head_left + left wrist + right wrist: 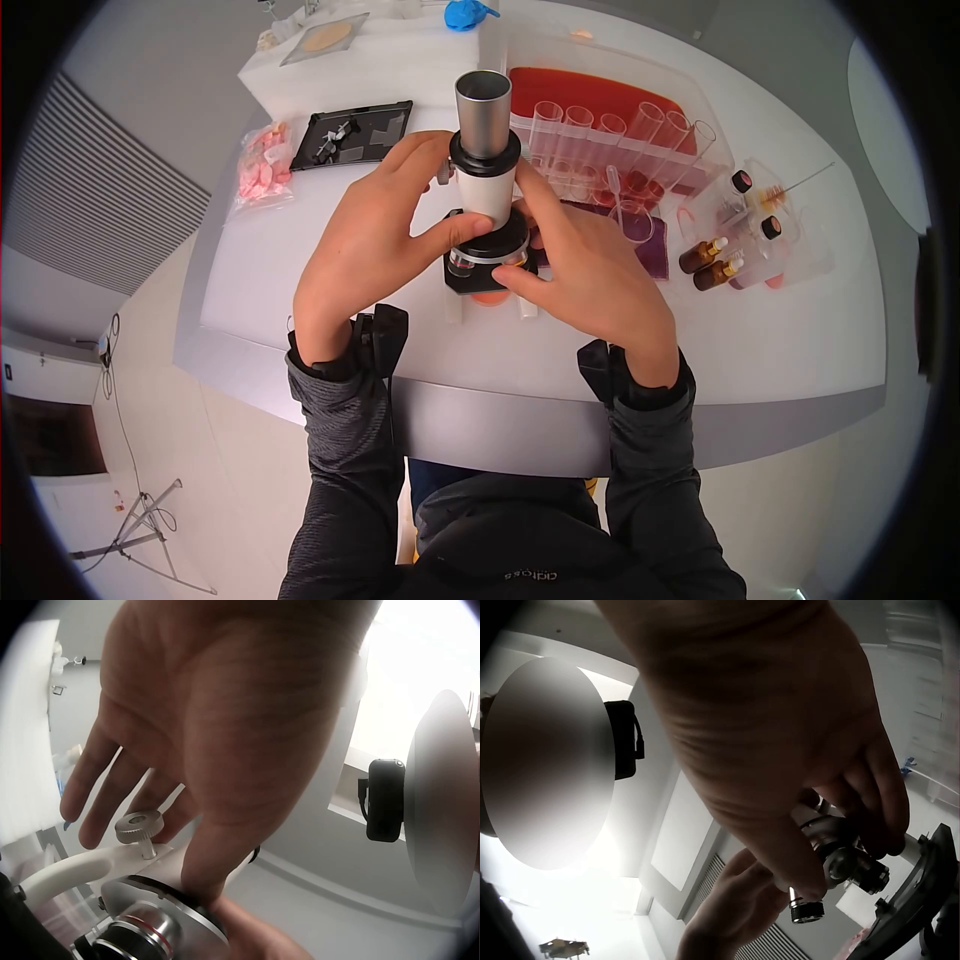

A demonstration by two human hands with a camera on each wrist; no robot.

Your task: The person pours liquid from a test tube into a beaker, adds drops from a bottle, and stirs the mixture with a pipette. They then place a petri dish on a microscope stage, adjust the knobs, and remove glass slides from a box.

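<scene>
A white microscope (484, 195) with a silver eyepiece tube (485, 110) and black stage stands upright before me. My left hand (365, 225) holds its body from the left, thumb on the white tube just above the nosepiece. In the left wrist view, that hand's fingers reach past a knurled knob (139, 825), and an objective lens (139, 934) shows below the thumb. From the right, my right hand (595, 265) grips around the nosepiece. In the right wrist view its thumb and fingers surround the objectives (870, 876), the palm hiding part of them.
Test tubes (578, 135) stand in a rack behind right, before a bin with red contents (600, 85). Brown dropper bottles (712, 270) are at right. A black tray (350, 150) and a bag of pink pieces (265, 165) lie left, near a white foam block (290, 85).
</scene>
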